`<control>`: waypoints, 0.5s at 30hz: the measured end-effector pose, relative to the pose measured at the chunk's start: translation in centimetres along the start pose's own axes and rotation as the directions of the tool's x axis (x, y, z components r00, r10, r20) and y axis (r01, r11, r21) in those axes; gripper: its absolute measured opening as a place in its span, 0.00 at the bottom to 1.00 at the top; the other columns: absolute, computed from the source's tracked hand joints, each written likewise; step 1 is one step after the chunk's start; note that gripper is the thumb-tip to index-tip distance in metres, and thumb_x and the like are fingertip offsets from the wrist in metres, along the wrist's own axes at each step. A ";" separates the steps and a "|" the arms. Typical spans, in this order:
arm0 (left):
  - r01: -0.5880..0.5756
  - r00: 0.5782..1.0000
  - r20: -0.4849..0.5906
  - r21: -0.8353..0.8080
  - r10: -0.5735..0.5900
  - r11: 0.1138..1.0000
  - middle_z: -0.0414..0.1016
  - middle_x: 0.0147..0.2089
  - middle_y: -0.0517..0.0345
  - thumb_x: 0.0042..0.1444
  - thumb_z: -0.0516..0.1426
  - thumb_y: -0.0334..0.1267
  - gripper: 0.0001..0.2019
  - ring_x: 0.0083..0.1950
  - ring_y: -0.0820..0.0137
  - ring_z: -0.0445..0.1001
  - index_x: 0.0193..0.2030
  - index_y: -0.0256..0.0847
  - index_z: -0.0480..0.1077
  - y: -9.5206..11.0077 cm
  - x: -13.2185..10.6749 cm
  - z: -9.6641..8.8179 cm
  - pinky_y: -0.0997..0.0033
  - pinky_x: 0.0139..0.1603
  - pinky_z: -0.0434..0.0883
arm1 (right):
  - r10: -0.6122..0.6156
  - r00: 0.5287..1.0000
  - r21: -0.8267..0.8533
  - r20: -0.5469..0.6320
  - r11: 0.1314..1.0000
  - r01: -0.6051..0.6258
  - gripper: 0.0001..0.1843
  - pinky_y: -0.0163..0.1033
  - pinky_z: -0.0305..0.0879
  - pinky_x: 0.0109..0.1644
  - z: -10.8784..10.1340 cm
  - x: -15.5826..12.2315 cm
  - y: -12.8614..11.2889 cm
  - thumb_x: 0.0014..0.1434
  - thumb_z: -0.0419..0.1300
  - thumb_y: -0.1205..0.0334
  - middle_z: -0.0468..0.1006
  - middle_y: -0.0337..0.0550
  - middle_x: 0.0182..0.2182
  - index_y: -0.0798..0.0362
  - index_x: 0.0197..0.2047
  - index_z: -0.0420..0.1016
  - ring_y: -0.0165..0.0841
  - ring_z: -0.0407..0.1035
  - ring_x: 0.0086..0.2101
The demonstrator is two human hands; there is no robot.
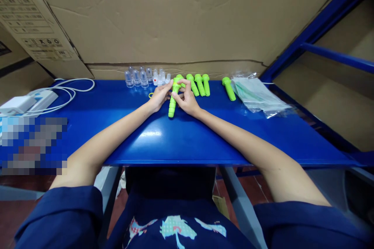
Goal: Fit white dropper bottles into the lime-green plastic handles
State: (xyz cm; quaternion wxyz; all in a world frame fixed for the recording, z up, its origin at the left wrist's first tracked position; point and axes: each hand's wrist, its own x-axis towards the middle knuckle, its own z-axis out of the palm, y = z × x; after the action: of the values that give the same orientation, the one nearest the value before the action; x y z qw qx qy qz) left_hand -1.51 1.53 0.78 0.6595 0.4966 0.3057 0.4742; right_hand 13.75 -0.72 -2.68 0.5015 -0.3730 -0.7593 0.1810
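Observation:
Both my hands meet at the middle of the blue table point(204, 144). Between them a lime-green plastic handle point(173, 103) stands tilted on the table top. My left hand point(159, 97) pinches its upper end from the left with the fingers closed. From the right, my right hand point(187, 99) curls its fingers over the same top end. A small yellow ring point(150, 95) lies just left of my left hand.
Three more green handles point(199, 84) lie in a row behind my right hand, another green handle point(228, 88) further right beside clear plastic bags point(258, 97). Several small clear bottles point(140, 77) stand at the back. White cables and a white box point(43, 97) lie at left. Cardboard walls stand behind.

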 end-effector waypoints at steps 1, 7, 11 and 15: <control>0.000 1.000 0.002 0.000 0.000 1.000 0.78 0.33 0.57 0.62 0.65 0.53 0.17 0.31 0.73 0.73 0.36 0.38 0.77 0.0 0.0 0.0 0.74 0.36 0.68 | -0.004 1.000 0.000 -0.004 1.000 0.004 0.29 0.34 0.66 0.20 0.0 0.0 0.0 0.70 0.53 0.36 0.75 0.40 0.39 0.45 0.61 0.50 0.25 0.66 0.19; 0.068 0.997 0.033 -0.071 -0.066 0.995 0.79 0.37 0.56 0.67 0.57 0.43 0.12 0.30 0.74 0.72 0.38 0.37 0.76 0.5 -0.3 0.0 0.75 0.34 0.67 | -0.023 1.000 0.031 0.000 0.999 0.023 0.31 0.36 0.71 0.24 0.2 0.1 0.0 0.71 0.52 0.37 0.78 0.46 0.42 0.46 0.65 0.47 0.28 0.71 0.22; 0.091 0.995 0.056 -0.100 -0.086 0.991 0.77 0.34 0.58 0.66 0.53 0.38 0.12 0.28 0.75 0.70 0.35 0.37 0.74 0.8 -0.3 0.0 0.76 0.33 0.66 | -0.025 1.000 0.019 0.004 1.000 0.025 0.31 0.38 0.73 0.26 0.1 0.0 0.2 0.71 0.52 0.38 0.78 0.46 0.42 0.46 0.65 0.47 0.29 0.71 0.23; 0.098 0.994 0.053 -0.121 -0.092 0.988 0.76 0.32 0.60 0.63 0.55 0.36 0.08 0.28 0.75 0.69 0.34 0.37 0.73 0.8 -0.2 0.0 0.76 0.33 0.65 | -0.036 0.999 -0.015 -0.012 0.999 0.036 0.31 0.39 0.73 0.27 0.0 0.0 0.3 0.71 0.50 0.37 0.77 0.46 0.42 0.45 0.66 0.47 0.29 0.69 0.23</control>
State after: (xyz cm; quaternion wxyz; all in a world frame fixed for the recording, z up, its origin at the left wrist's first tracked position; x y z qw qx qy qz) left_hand -1.80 1.42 1.53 0.7179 0.4506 0.2834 0.4486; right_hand 13.84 -0.47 -2.88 0.5063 -0.3641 -0.7643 0.1641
